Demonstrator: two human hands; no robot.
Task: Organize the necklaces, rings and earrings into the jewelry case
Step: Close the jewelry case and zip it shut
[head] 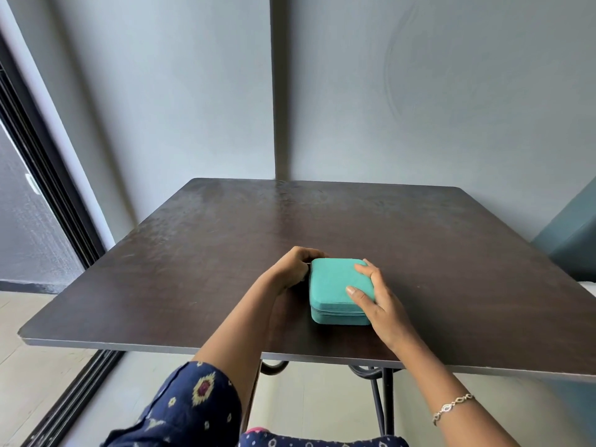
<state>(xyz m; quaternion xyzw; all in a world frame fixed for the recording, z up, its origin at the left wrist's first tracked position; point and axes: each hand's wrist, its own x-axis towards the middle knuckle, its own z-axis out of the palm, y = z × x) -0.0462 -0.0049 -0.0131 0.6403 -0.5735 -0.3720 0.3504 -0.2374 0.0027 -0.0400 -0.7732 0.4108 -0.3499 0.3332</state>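
Observation:
A teal zippered jewelry case [332,285] lies closed on the dark wooden table [193,253], near the front edge. My left hand [293,269] is at the case's far left corner, its fingers curled and pinching something small there, likely the zipper pull. My right hand [374,298] rests over the case's right side, with thumb and a finger on the lid and the palm against its edge. No necklaces, rings or earrings are in view.
The table stands against a grey wall corner. A dark sliding door frame [48,188] runs along the left. A blue-grey piece of furniture [571,233] sits at the right. Metal table legs [380,398] show below the front edge.

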